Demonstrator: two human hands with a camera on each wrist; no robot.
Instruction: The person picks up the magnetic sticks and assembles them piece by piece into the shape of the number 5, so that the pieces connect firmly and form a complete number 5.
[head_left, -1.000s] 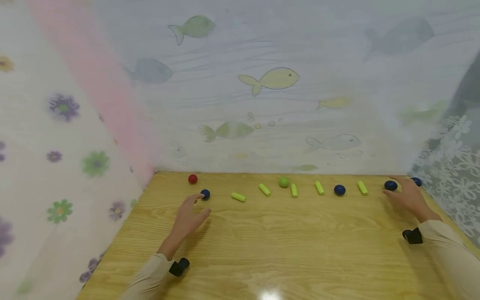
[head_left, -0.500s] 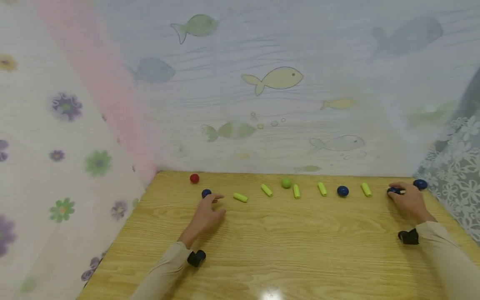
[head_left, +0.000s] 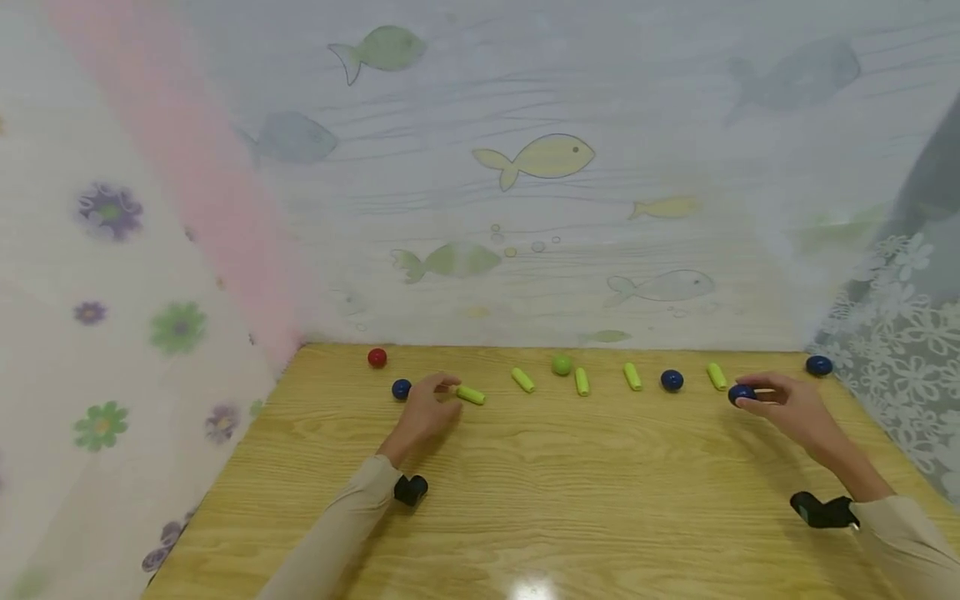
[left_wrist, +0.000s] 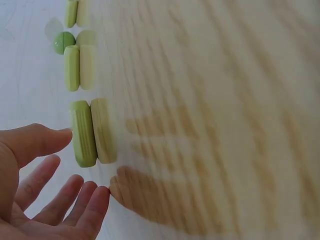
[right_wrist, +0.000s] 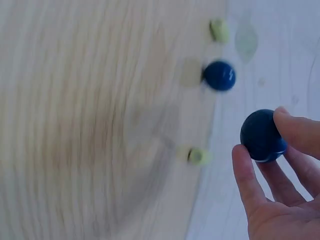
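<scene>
My right hand (head_left: 795, 410) pinches a dark blue ball (head_left: 739, 395) between thumb and fingers. In the right wrist view this held ball (right_wrist: 260, 134) shows between the fingertips, above the tabletop. Over on the left, my left hand (head_left: 424, 412) lies with its fingers spread around the near end of a short yellow-green stick (head_left: 472, 396). The left wrist view has the thumb tip right beside this ridged stick (left_wrist: 84, 134), the other fingers apart from it. Just left of that hand sits another blue ball (head_left: 401, 389).
Along the back of the wooden table (head_left: 555, 492) stand a red ball (head_left: 377, 357), a green ball (head_left: 562, 365), a blue ball (head_left: 672, 381) and several more yellow-green sticks (head_left: 633, 377). One blue ball (head_left: 819, 366) lies at the far right. A fish-patterned curtain (head_left: 450, 192) closes off the back.
My right hand has taken hold of a blue ball and carried it left, toward a yellow-green stick. My left hand has moved right, from the blue ball to the leftmost stick.
</scene>
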